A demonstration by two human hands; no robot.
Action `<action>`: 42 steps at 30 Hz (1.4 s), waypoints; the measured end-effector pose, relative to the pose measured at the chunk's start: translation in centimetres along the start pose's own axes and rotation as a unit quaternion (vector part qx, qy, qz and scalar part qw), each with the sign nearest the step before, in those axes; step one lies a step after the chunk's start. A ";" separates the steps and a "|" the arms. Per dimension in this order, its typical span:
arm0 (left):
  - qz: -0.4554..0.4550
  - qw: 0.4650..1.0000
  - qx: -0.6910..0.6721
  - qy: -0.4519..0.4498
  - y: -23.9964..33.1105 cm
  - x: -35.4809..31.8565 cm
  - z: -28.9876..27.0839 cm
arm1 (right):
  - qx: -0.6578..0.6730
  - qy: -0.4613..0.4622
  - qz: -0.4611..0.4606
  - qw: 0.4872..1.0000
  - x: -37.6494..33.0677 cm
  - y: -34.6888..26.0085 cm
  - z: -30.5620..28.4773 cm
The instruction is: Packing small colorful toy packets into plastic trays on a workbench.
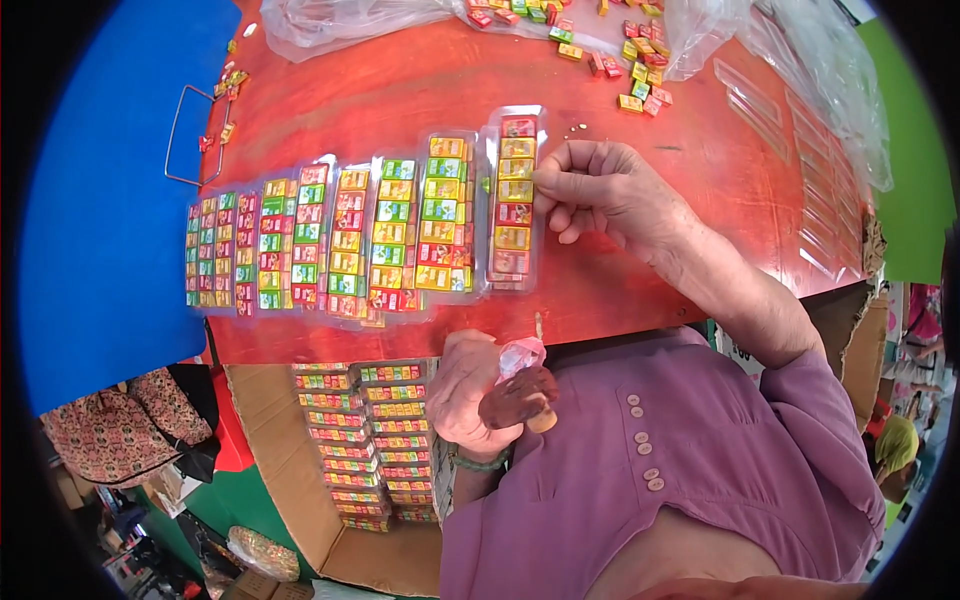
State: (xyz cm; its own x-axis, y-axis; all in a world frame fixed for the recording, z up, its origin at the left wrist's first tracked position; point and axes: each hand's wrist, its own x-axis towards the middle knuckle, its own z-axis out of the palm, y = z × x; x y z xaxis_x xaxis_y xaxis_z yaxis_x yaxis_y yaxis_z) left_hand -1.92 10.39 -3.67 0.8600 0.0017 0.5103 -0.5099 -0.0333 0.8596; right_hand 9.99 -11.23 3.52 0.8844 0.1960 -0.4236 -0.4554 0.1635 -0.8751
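My right hand (610, 195) is at the right end of a row of clear plastic trays, its thumb and forefinger pinching the right edge of the last tray (496, 270). Small red and yellow boxes (515, 190) fill that tray in a single column. In front of my body, just below the table edge, my left hand (465, 390) is closed around a lumpy brown piece (518, 398) with a tan end and a crumpled pink plastic wrapper (522, 355). To the left, several filled trays (395, 225) overlap one another, with green, red and yellow boxes.
Loose little boxes (640, 65) and clear plastic bags (350, 20) lie at the far side of the red table (350, 100). Clear trays (825, 190) lie at the right. Below the table edge, an open cardboard box (290, 440) holds stacked filled trays.
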 end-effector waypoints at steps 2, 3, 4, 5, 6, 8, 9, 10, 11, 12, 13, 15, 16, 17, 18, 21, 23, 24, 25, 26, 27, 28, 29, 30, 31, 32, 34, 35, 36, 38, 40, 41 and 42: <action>-0.045 0.999 -0.023 -0.003 0.2 -0.1 0.0 | -0.001 -0.005 0.010 1.000 0.0 0.0 0.3; -0.027 1.000 -0.008 0.009 0.5 0.3 0.3 | 0.002 -0.009 0.020 1.000 0.0 0.0 0.5; -0.009 1.000 0.007 0.021 0.6 0.5 0.5 | -0.001 -0.011 0.021 1.000 0.0 0.0 0.6; -0.009 1.000 0.007 0.025 0.4 0.7 0.3 | -0.022 -0.001 0.024 0.999 -0.1 -0.1 0.7; 0.017 0.999 0.028 0.007 0.2 0.8 -0.1 | -0.044 0.008 0.028 0.999 -0.1 -0.2 0.7; 0.043 0.998 0.050 -0.005 -0.2 0.9 -0.4 | -0.070 0.014 0.026 0.997 -0.1 -0.3 0.9; 0.051 0.998 0.043 -0.005 -0.3 0.9 -0.5 | -0.092 0.022 0.022 0.995 -0.1 -0.3 0.9; 0.059 0.998 0.036 -0.005 -0.4 0.9 -0.5 | -0.096 0.020 0.022 0.995 -0.1 -0.3 0.9; 0.060 0.998 0.037 -0.002 -0.4 0.9 -0.4 | -0.103 0.024 0.028 0.994 -0.1 -0.1 0.9; 0.057 0.998 0.028 0.003 -0.4 1.0 -0.3 | -0.109 0.028 0.035 0.993 -0.1 -0.1 0.9; 0.053 0.998 0.020 0.009 -0.3 1.0 -0.3 | -0.111 0.026 0.035 0.993 -0.2 -0.2 0.9; 0.052 0.998 0.021 0.003 -0.3 1.0 -0.5 | -0.144 0.033 0.030 0.989 -0.5 -0.5 1.0; 0.051 0.998 0.021 -0.005 -0.3 1.0 -0.5 | -0.144 0.031 0.030 0.989 -0.6 -0.6 1.1; 0.050 0.998 0.022 -0.005 -0.3 1.0 -0.5 | -0.167 0.040 0.020 0.985 -0.9 -0.7 1.2; 0.054 0.998 0.020 -0.012 -0.4 1.1 -0.3 | -0.189 0.049 0.011 0.981 -1.1 -0.8 1.1; 0.054 0.998 0.022 -0.026 -0.1 1.4 -0.3 | -0.302 0.062 -0.032 0.951 -3.2 -1.2 -0.2; 0.048 0.998 0.028 -0.030 -0.2 1.4 -0.2 | -0.357 0.085 -0.077 0.927 -5.1 -1.0 -1.7; 0.058 0.998 0.021 -0.031 -0.5 1.3 -0.2 | -0.410 0.112 -0.122 0.897 -5.8 -0.8 -2.6; 0.067 0.997 0.010 -0.033 -0.8 1.3 0.1 | -0.411 0.110 -0.118 0.897 -6.3 -0.6 -3.9; 0.060 0.998 0.014 -0.028 -0.7 1.2 0.3 | -0.493 0.144 -0.190 0.836 -6.9 -0.1 -5.1; 0.066 0.997 0.013 -0.036 -0.6 1.4 0.5 | -0.567 0.173 -0.262 0.762 -7.3 0.4 -6.1; 0.070 0.997 0.010 -0.041 -0.5 1.3 0.8 | -0.571 0.163 -0.258 0.762 -7.9 0.7 -6.8; 0.069 0.997 0.007 -0.039 -0.4 1.3 1.2 | -0.567 0.172 -0.261 0.762 -8.2 1.0 -7.4; 0.061 0.998 0.011 -0.028 -0.1 1.3 1.6 | -0.563 0.180 -0.264 0.762 -8.6 1.5 -8.2; 0.075 0.997 -0.001 -0.029 0.1 1.5 2.0 | -0.567 0.174 -0.242 0.768 -9.1 2.1 -9.2; 0.091 0.995 -0.014 -0.030 0.4 1.7 2.3 | -0.572 0.162 -0.244 0.766 -9.4 2.6 -9.4; 0.084 0.996 -0.008 -0.011 0.6 1.3 2.8 | -0.565 0.163 -0.181 0.789 -10.1 3.3 -9.5; 0.083 0.996 -0.006 -0.024 0.5 1.1 3.0 | -0.585 0.170 -0.177 0.773 -10.3 3.6 -9.5; 0.082 0.996 -0.005 -0.037 0.5 0.8 3.2 | -0.590 0.162 -0.181 0.770 -10.1 4.1 -9.6; 0.105 0.994 -0.004 -0.022 0.5 0.6 3.6 | -0.575 0.188 -0.208 0.769 -10.0 4.8 -9.8; 0.105 0.994 -0.019 -0.018 1.1 0.3 3.8 | -0.597 0.172 -0.244 0.745 -9.9 5.0 -9.7; 0.091 0.996 -0.012 -0.009 1.3 -0.2 4.0 | -0.598 0.172 -0.238 0.746 -10.0 5.2 -9.8; 0.092 0.996 -0.012 -0.003 1.6 -0.5 4.1 | -0.600 0.171 -0.231 0.746 -10.1 5.4 -9.8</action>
State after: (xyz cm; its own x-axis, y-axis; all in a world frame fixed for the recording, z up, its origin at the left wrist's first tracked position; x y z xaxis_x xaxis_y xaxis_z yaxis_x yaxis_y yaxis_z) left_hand -3.08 6.26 -2.63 0.7527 -0.0084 0.6583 -0.6584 -0.0087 0.7527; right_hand -0.40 -21.76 0.84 0.9865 0.0946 0.1339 0.1446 -0.8869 -0.4387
